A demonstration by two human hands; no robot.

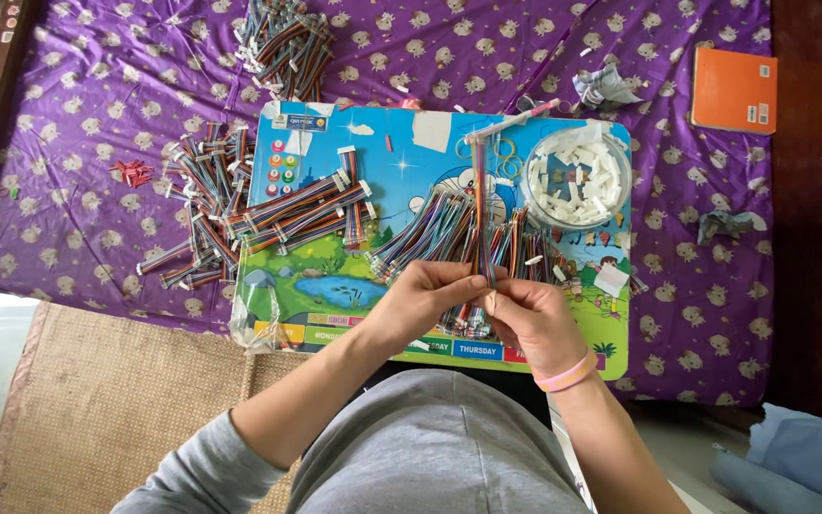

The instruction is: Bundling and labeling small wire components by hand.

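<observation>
Wire strip (479, 205): flat, multicoloured, held upright-taut, running from pinch point up to white connector end. Loose wire pile (449, 233) fanned beneath on cartoon board, white-tipped ends splayed.

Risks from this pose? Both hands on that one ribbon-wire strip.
1. The strip held by the left hand and right hand runs over the loose wire pile; pulling may snag it.
2. The clear bowl of white tabs stands close by and could get knocked.
</observation>
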